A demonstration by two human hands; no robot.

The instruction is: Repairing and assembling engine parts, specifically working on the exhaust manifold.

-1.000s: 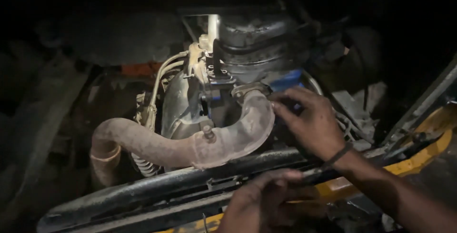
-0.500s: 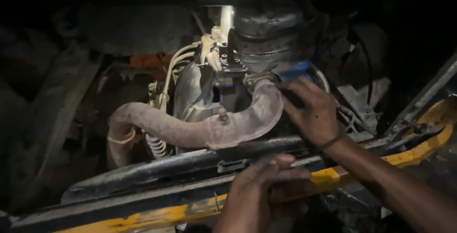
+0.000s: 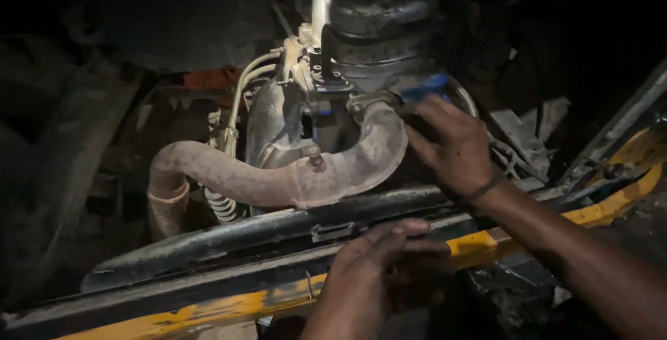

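Your right hand (image 3: 451, 147) is gripping a blue-handled tool (image 3: 425, 88) at the rusty exhaust pipe (image 3: 292, 176) flange; your left hand (image 3: 385, 270) is bracing flat on the black bar (image 3: 229, 237). A cramped, dim reach is risking slippage.

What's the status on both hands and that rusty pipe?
Right hand at the rusty pipe near its flange, grip hidden. Left hand resting on the yellow rail. Black bar crosses in front.

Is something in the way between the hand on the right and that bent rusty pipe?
Nothing visible. The right hand already reaches the top end of the curved rusty metal pipe, its fingers at the bolted flange there.
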